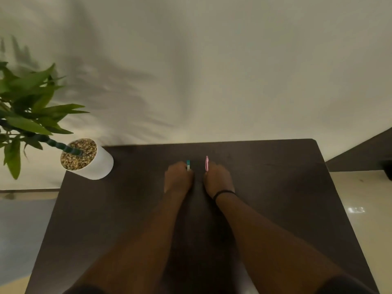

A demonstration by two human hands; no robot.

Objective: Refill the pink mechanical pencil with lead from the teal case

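Note:
My left hand (pixel 177 178) rests on the dark table (pixel 265 187) with its fingers closed on the teal lead case (pixel 188 165), whose far end sticks out past the knuckles. A short gap to the right, my right hand (pixel 217 180) is closed around the pink mechanical pencil (pixel 206 163); only its far end shows, pointing away from me. The rest of both objects is hidden under the hands. A black band circles the right wrist.
A white pot (pixel 93 164) filled with pebbles and holding a leafy green plant (pixel 27 107) stands on the table's far left corner. A pale wall rises behind the table's far edge. Pale floor lies on both sides of the table.

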